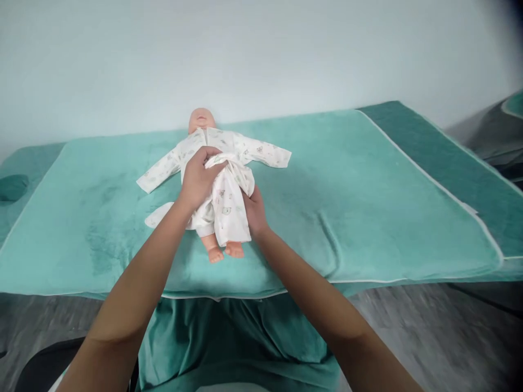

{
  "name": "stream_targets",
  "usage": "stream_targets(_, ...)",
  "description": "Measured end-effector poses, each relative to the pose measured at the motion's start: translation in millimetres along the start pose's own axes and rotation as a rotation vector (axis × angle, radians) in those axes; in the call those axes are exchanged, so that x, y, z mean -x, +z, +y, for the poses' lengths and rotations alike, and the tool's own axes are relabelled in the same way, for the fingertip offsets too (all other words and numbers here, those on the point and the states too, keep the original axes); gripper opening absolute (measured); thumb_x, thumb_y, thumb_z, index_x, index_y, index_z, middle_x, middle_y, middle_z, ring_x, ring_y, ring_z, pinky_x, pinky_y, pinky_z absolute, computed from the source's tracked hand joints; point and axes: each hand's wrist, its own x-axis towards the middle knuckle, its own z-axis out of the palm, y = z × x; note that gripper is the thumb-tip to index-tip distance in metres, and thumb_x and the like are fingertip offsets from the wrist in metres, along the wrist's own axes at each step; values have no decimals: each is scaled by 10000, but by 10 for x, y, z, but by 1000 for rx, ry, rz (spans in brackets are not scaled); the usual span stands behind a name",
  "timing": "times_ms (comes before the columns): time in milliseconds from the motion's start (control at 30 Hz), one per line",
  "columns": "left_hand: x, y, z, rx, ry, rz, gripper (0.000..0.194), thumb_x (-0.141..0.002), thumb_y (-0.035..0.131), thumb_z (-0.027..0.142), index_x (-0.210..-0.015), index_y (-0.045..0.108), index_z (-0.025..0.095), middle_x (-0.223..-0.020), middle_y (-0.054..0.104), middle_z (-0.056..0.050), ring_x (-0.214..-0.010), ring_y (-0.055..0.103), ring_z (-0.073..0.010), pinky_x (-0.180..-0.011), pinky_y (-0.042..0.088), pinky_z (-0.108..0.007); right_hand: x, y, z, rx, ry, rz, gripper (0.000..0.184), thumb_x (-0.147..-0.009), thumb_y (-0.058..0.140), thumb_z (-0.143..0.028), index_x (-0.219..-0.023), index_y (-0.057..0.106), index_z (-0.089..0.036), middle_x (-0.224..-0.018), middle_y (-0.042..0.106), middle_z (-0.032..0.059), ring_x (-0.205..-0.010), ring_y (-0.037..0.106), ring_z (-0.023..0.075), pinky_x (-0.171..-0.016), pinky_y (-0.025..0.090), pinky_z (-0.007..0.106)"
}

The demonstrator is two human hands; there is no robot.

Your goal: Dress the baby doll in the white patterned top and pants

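A baby doll (202, 118) lies on its back, head toward the wall and bare feet toward me. It has on a white printed long-sleeved shirt (267, 151), sleeves spread to both sides. Matching white trousers (229, 209) cover its legs, bunched at the waist. My left hand (199, 177) is closed on the bunched waist, thumb across the cloth and fingers partly hidden. At the trousers' right side, my right hand (255, 211) grips the cloth near the hip, its fingertips hidden behind the fabric. A flap of white cloth (159, 215) spreads out beside my left forearm.
A green plush cover (368, 207) with white piping lies over the bed, with a darker green strip (445, 169) at the right. The white wall (261, 54) stands behind. A black chair (44, 365) is at the lower left, on grey flooring (408, 326).
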Motion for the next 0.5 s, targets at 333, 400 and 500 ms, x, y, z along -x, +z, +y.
stream_targets(333, 205, -605, -78, 405, -212, -359, 495, -798, 794, 468, -1224, 692, 238, -863, 655, -26, -737, 623, -150, -658, 493, -282, -139, -266, -739, 110, -183, -498, 304, -857, 722, -416, -1117, 695, -260, -1054, 703, 27, -1006, 635, 225, -862, 499, 337)
stream_targets(400, 183, -573, -85, 417, -213, -352, 444, -795, 806, 442, -1173, 704, 231, -843, 643, -18, -712, 618, -138, -652, 503, -277, -310, -151, -1001, 310, -172, -720, 210, -819, 773, -419, -869, 729, -220, -824, 677, -6, -747, 588, 159, -708, 453, 287)
stream_targets(500, 167, -554, -99, 351, -234, -383, 395, -825, 779, 444, -1138, 711, 214, -870, 665, -28, -734, 641, -140, -686, 537, -281, -583, 43, -1193, 542, -181, -1116, 265, -811, 776, -341, -630, 650, -195, -569, 501, -66, -516, 385, 70, -550, 314, 240)
